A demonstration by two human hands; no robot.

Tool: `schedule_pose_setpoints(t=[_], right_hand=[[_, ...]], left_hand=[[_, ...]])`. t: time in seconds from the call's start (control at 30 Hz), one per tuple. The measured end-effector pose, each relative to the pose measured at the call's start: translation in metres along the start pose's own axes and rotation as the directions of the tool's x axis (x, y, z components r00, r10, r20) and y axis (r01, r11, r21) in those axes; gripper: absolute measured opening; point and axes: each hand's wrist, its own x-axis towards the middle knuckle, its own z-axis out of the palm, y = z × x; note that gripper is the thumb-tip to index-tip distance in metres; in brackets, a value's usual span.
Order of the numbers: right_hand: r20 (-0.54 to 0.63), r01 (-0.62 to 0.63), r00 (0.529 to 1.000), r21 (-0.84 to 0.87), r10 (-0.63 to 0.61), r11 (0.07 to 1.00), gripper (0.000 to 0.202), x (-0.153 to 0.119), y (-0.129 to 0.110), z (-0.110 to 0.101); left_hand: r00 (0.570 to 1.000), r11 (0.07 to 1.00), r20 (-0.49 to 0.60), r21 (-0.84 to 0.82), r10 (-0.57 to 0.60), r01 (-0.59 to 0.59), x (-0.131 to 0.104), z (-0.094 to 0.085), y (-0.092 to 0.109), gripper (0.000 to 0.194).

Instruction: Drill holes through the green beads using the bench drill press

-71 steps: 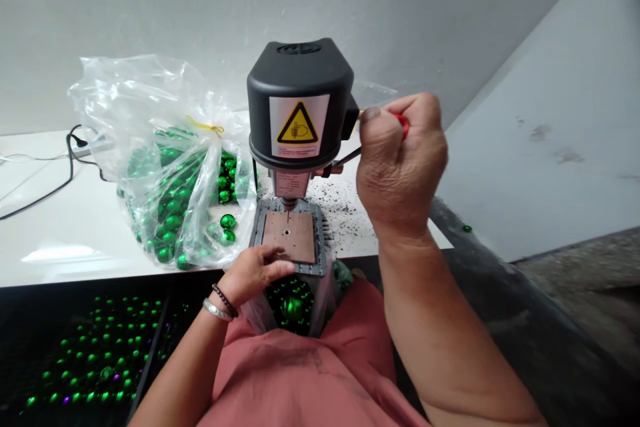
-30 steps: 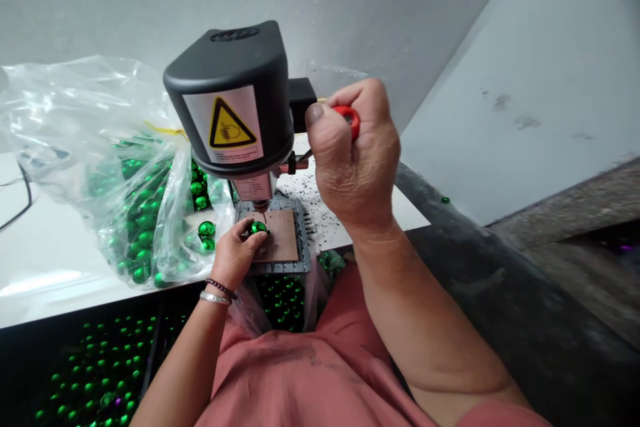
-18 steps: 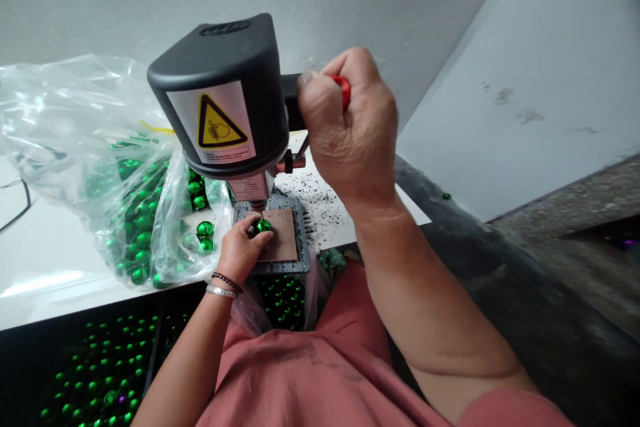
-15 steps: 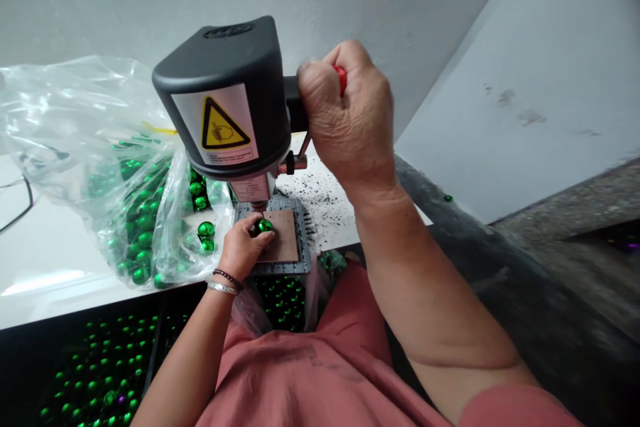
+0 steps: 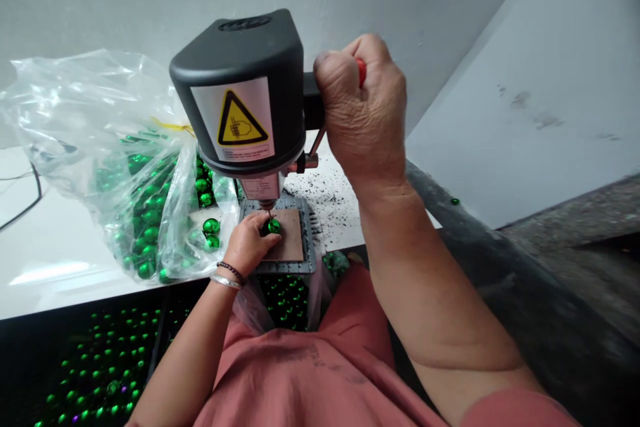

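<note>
Between the thumb and fingers of my left hand (image 5: 249,243) is a shiny green ball (image 5: 273,226), held on a brown board (image 5: 290,240). The board lies on the grey slotted base (image 5: 307,240) of a black-topped drill press (image 5: 240,60). Right above the ball stands the thin drill bit (image 5: 269,211); whether it touches the ball I cannot tell. My right hand (image 5: 367,113) is raised and wrapped round the press's lever, with a bit of its red grip (image 5: 361,72) showing between the fingers.
A clear plastic bag (image 5: 100,100) of green balls lies left of the press, two loose balls (image 5: 211,232) beside it. Dark shavings (image 5: 330,207) litter the white table (image 5: 45,287). Many green balls (image 5: 107,360) sit below the table edge, and one ball (image 5: 455,201) lies off to the right.
The whole view has shifted, so the press and bag appear slightly farther right. Both hands keep their grips on the ball and the lever.
</note>
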Motion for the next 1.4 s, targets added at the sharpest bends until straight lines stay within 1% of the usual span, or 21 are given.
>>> schedule_pose_setpoints(t=[0.1, 0.23, 0.37, 0.47, 0.6, 0.7, 0.77, 0.9, 1.0, 1.07, 1.13, 1.23, 1.4], right_hand=[[0.011, 0.002, 1.000, 0.002, -0.002, 1.000, 0.028, 0.000, 0.000, 0.000], [0.024, -0.001, 1.000, 0.006, 0.000, 1.000, 0.028, -0.001, 0.001, -0.001], [0.040, -0.007, 0.999, 0.031, 0.005, 1.000, 0.028, -0.001, 0.002, -0.002], [0.045, 0.021, 0.999, 0.018, -0.022, 1.000, 0.028, -0.006, -0.001, -0.005], [0.022, 0.074, 0.997, -0.065, -0.072, 0.995, 0.025, -0.021, -0.009, -0.013], [0.015, 0.111, 0.994, -0.186, -0.110, 0.976, 0.020, -0.038, -0.013, -0.020], [0.021, 0.160, 0.987, -0.261, -0.160, 0.952, 0.015, -0.049, -0.012, -0.024], [0.049, 0.306, 0.950, -0.342, -0.308, 0.889, 0.011, -0.069, -0.005, -0.030], [0.067, 0.386, 0.919, -0.354, -0.388, 0.852, 0.010, -0.081, 0.003, -0.031], [0.073, 0.400, 0.914, -0.339, -0.400, 0.851, 0.009, -0.088, 0.008, -0.031], [0.066, 0.389, 0.919, -0.323, -0.389, 0.863, 0.009, -0.094, 0.011, -0.031], [0.042, 0.369, 0.926, -0.322, -0.376, 0.872, 0.008, -0.100, 0.013, -0.028], [0.002, 0.372, 0.919, -0.339, -0.395, 0.864, 0.013, -0.108, 0.016, -0.025]], left_hand=[[0.999, 0.999, 0.041, -0.005, 0.035, -0.035, 0.001, 0.001, 0.001, 0.045], [0.998, 0.998, 0.033, 0.028, 0.048, -0.049, -0.003, 0.004, -0.002, 0.047], [0.999, 1.000, 0.032, 0.016, -0.007, 0.007, -0.006, 0.006, -0.001, 0.046], [0.999, 0.999, 0.018, 0.002, -0.045, 0.045, -0.006, 0.007, -0.001, 0.044], [0.999, 0.999, -0.024, -0.024, -0.047, 0.046, -0.006, 0.009, -0.002, 0.043], [0.998, 0.997, -0.034, -0.052, -0.050, 0.048, -0.007, 0.011, -0.004, 0.042], [0.998, 0.997, -0.036, -0.060, -0.050, 0.048, -0.007, 0.011, -0.005, 0.041], [0.999, 0.998, -0.030, -0.059, -0.035, 0.033, -0.007, 0.011, -0.005, 0.044], [0.999, 0.998, -0.021, -0.056, -0.024, 0.023, -0.007, 0.011, -0.005, 0.045], [0.999, 0.999, -0.022, -0.050, -0.023, 0.021, -0.008, 0.011, -0.006, 0.045], [0.999, 0.999, -0.027, -0.047, -0.023, 0.022, -0.008, 0.011, -0.006, 0.045], [0.999, 0.999, -0.037, -0.048, -0.013, 0.012, -0.009, 0.012, -0.006, 0.042], [0.999, 0.999, -0.040, -0.038, -0.009, 0.008, -0.009, 0.012, -0.006, 0.041]])
